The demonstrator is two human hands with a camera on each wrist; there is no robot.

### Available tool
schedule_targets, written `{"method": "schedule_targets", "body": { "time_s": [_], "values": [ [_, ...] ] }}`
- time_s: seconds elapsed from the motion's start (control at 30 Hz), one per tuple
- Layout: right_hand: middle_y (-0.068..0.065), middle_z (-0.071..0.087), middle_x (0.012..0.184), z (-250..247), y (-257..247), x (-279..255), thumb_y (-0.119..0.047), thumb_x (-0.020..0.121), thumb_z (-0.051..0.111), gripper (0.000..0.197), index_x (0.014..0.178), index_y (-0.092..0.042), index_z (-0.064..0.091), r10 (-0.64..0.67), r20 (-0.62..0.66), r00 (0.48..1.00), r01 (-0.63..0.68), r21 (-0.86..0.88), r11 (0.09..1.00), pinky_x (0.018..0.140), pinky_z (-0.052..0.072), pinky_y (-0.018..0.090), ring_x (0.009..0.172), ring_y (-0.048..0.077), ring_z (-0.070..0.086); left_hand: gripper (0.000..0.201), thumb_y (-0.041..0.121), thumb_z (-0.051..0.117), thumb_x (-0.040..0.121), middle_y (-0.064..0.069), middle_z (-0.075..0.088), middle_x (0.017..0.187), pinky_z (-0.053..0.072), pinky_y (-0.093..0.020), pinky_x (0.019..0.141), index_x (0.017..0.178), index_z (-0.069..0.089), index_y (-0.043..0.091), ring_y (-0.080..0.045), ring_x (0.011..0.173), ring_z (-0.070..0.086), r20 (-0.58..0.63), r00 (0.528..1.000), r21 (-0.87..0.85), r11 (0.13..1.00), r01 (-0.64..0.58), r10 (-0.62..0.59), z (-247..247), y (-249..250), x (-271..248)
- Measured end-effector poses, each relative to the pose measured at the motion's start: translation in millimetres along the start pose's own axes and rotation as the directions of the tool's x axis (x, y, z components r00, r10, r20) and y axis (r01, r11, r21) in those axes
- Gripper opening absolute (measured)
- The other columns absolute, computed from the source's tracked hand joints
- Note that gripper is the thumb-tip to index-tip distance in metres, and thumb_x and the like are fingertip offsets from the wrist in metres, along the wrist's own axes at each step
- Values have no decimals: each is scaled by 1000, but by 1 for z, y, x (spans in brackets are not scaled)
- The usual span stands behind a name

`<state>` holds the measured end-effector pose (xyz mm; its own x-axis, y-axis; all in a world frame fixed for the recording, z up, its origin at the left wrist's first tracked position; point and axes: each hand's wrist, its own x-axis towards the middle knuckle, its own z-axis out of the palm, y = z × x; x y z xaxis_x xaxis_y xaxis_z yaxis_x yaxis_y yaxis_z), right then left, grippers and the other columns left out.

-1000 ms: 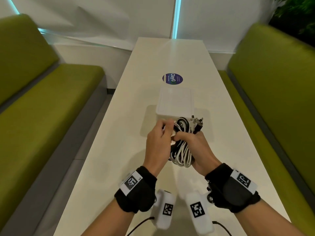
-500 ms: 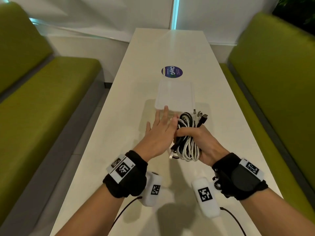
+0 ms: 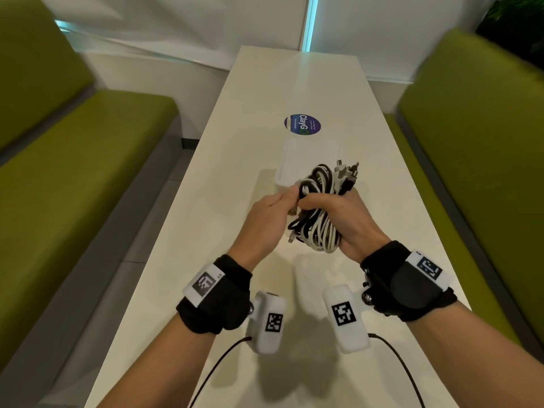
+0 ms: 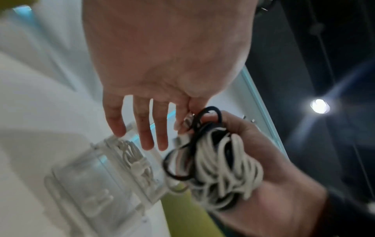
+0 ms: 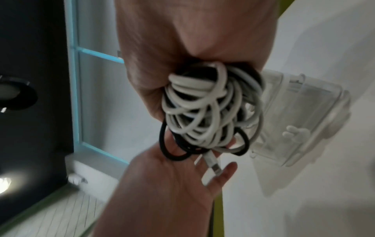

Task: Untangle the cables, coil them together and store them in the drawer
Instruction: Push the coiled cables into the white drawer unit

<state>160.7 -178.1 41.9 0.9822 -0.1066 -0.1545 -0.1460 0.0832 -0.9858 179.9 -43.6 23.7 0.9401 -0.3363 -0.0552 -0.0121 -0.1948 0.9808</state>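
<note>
A coiled bundle of white and black cables (image 3: pixel 319 219) is held above the white table (image 3: pixel 206 231). My right hand (image 3: pixel 348 220) grips the bundle round its middle, and several plugs (image 3: pixel 347 169) stick out at the top. My left hand (image 3: pixel 290 198) is at the bundle's left side. In the left wrist view its thumb and forefinger pinch a cable end (image 4: pixel 187 121) by a black loop, with the other fingers (image 4: pixel 146 133) straight. The clear plastic drawer box (image 3: pixel 312 151) stands shut just beyond the hands, also seen in the wrist views (image 4: pixel 97 184) (image 5: pixel 300 120).
Green benches (image 3: pixel 73 187) (image 3: pixel 477 136) run along both long sides of the narrow table. A round purple sticker (image 3: pixel 302 126) lies on the tabletop behind the box. Wrist camera leads (image 3: pixel 217 366) trail near the table's front edge.
Half a second ago my left hand lay flat and open beside the bundle; now it has come back and pinches a cable end. The right hand keeps its grip, bundle slightly higher.
</note>
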Motion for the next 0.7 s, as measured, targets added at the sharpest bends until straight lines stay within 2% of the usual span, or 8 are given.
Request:
{"method": "schedule_targets", "body": {
  "time_s": [0.1, 0.17, 0.27, 0.4, 0.47, 0.53, 0.63, 0.7],
  "values": [
    [24, 66, 80, 5, 6, -5, 5, 73, 68, 11, 79, -3, 68, -31, -6, 1000, 31, -39, 999, 73, 59, 59, 81, 43, 69, 37, 44, 32, 104, 16, 70, 106, 50, -16, 79, 117, 66, 36, -2, 104, 64, 72, 992, -196, 974, 112, -99, 0, 3, 1],
    [19, 65, 77, 5, 8, -8, 8, 77, 66, 9, 85, 4, 66, -26, 26, 999, 27, -40, 999, 67, 60, 51, 72, 35, 66, 37, 40, 36, 103, 20, 64, 120, 48, -26, 91, 138, 50, 40, -1, 114, 57, 98, 987, -272, 951, 148, -125, -2, 0, 1],
    [16, 69, 83, 3, 12, -13, 11, 81, 63, 19, 96, 1, 67, -11, 93, 996, 9, 22, 1000, 65, 57, 43, 73, 29, 68, 41, 29, 39, 101, 23, 59, 130, 42, -39, 102, 140, 46, 43, -4, 121, 52, 140, 981, -337, 926, 172, -131, -2, -5, 1],
    [15, 70, 87, 1, 15, -14, 10, 78, 65, 27, 96, -10, 70, -27, 108, 994, 23, 38, 999, 71, 59, 52, 80, 31, 68, 48, 22, 47, 95, 23, 65, 119, 43, -40, 99, 139, 47, 42, -12, 110, 56, 149, 974, -449, 866, 222, -172, -2, -7, 4],
    [14, 69, 81, -4, 11, -13, 10, 77, 66, 19, 89, -3, 71, -52, 77, 996, 59, -94, 994, 69, 59, 45, 73, 25, 67, 47, 30, 52, 94, 22, 65, 120, 43, -38, 96, 139, 47, 43, -11, 113, 58, 140, 977, -352, 914, 202, -162, -4, -10, 4],
    [12, 66, 73, -9, 6, -6, 11, 76, 66, 10, 80, 2, 66, -72, 17, 997, 73, -179, 981, 62, 56, 39, 66, 21, 65, 37, 34, 56, 93, 14, 68, 117, 44, -31, 90, 130, 59, 37, -15, 110, 62, 79, 984, -213, 962, 173, -160, -3, -15, 3],
    [14, 56, 68, -18, 0, 12, 10, 72, 68, 12, 76, 2, 60, -93, -87, 992, 70, -240, 968, 63, 56, 50, 63, 27, 60, 24, 24, 55, 94, 10, 69, 113, 43, -19, 76, 109, 73, 27, -12, 103, 62, -19, 990, 89, 987, 137, -136, 6, -34, 6],
    [13, 56, 69, -22, -4, 24, 8, 72, 68, 15, 77, -4, 60, -76, -124, 989, 45, -234, 971, 66, 57, 53, 65, 28, 61, 26, 16, 52, 93, 9, 65, 120, 45, -22, 85, 106, 73, 24, -11, 108, 59, 22, 997, 411, 910, 58, -73, 14, -47, 10]
  ]
}}
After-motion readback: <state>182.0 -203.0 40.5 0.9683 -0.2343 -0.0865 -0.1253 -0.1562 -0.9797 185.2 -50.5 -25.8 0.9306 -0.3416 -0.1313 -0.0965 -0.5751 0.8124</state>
